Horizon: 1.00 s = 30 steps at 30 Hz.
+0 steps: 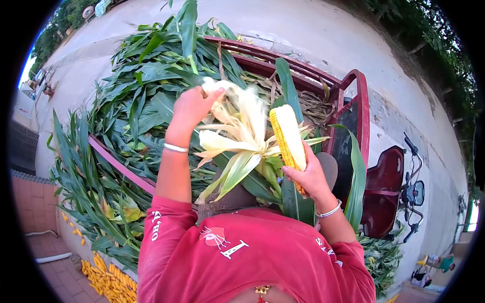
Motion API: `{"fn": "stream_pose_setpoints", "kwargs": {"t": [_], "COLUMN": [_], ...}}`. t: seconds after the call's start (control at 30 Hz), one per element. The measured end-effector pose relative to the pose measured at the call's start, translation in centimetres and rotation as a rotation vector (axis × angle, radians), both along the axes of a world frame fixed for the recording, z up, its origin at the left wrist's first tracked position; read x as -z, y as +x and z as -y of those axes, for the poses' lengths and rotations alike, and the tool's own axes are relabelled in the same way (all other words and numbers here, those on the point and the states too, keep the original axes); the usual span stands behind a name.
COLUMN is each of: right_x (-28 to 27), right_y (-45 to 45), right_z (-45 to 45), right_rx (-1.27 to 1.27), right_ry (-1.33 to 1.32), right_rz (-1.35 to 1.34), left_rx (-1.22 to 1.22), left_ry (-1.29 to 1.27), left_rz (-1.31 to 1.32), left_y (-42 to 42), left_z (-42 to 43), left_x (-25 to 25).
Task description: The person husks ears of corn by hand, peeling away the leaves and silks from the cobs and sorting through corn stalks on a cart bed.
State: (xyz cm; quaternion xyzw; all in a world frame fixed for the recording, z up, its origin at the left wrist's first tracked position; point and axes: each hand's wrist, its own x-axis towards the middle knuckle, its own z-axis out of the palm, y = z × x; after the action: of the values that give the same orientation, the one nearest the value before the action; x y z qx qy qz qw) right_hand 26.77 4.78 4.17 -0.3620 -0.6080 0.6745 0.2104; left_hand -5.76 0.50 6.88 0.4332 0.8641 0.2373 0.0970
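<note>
My right hand [309,177] is wrapped around the lower end of an ear of corn [284,144], tilted with its top up and to the left. Yellow kernels show along its left side, while a pale, smooth strip covers the right. My left hand [194,108] is closed on pale corn husks [222,103], which are smeared by motion at their tips. Below them, peeled husk leaves [242,164] spread out around a green stalk over my lap. Whether the ear still joins these husks is hidden.
Green corn stalks and leaves [146,76] fill a red-railed cart bed [361,93] around me. The cart's maroon seat [381,192] and handlebars [413,189] stand at the right. Husked ears [108,280] lie in a pile on the ground at lower left.
</note>
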Motion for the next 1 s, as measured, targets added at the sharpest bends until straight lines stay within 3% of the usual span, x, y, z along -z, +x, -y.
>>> {"fn": "stream_pose_setpoints", "kwargs": {"t": [0.03,0.07,0.13,0.17,0.27,0.33,0.4,0.47,0.53,0.57,0.63,0.67,0.7,0.73,0.77,0.8,0.87,0.9,1.0], "right_x": [0.1,0.3,-0.3,-0.9,-2.9,-4.3,-2.7,-0.9,1.5,1.9,5.1,6.0,3.6,1.6,3.0,6.1,11.5,11.6,13.1], "right_y": [0.1,0.2,-0.3,-0.7,-1.2,-1.0,-1.1,-0.7,0.7,1.6,5.8,6.8,6.7,7.2,8.1,9.5,12.4,11.6,9.3], "right_z": [-0.1,-0.1,0.0,0.3,1.1,0.7,0.2,-0.6,-3.9,-4.5,-6.2,-6.8,-3.3,-0.3,-0.9,-1.2,-2.0,-0.3,3.9], "right_rx": [-0.008,-0.021,-0.071,-0.117,-0.31,-0.462,-0.505,-0.304,-0.213,-0.145,-0.172,-0.18,-0.175,-0.17,-0.187,-0.324,-0.584,-0.614,-0.573], "right_ry": [0.0,0.015,-0.027,-0.114,-0.308,-0.392,-0.295,-0.347,-0.182,-0.1,-0.082,-0.047,-0.123,-0.195,-0.192,-0.061,0.206,0.27,0.343], "right_rz": [0.0,0.042,0.089,0.058,-0.09,-0.044,-0.011,-0.172,-0.128,-0.076,-0.007,0.066,0.199,0.339,0.348,0.441,0.629,0.687,0.758], "left_rx": [-0.078,-0.056,0.263,0.511,1.139,1.119,0.982,0.77,0.404,0.162,-0.666,-0.847,-0.885,-0.84,-1.101,-1.329,-1.33,-1.298,-1.162], "left_ry": [-0.032,-0.002,0.669,0.79,0.459,0.328,0.242,0.128,0.23,0.337,0.444,0.911,1.587,2.057,2.111,2.097,1.935,1.736,1.677], "left_rz": [-0.132,-0.065,-0.36,-0.322,-0.141,-0.21,-0.288,-0.174,0.046,0.07,0.172,0.27,0.281,0.106,-0.139,-0.222,0.006,0.137,0.66], "left_y": [0.8,1.6,3.1,4.1,8.4,9.0,8.0,6.5,1.3,-2.4,-6.8,-9.1,-11.4,-13.6,-11.7,-9.5,-8.5,-7.6,-6.0], "left_z": [0.8,1.4,1.7,2.0,3.2,4.7,7.9,11.8,18.5,22.8,35.3,43.9,52.4,60.8,65.7,65.8,66.2,63.9,52.7], "left_x": [-1.2,-2.9,-3.3,-4.2,-3.3,-1.6,-1.1,-1.8,-2.0,-0.6,-2.0,-0.2,1.5,3.1,3.2,2.8,7.2,8.2,14.9]}}
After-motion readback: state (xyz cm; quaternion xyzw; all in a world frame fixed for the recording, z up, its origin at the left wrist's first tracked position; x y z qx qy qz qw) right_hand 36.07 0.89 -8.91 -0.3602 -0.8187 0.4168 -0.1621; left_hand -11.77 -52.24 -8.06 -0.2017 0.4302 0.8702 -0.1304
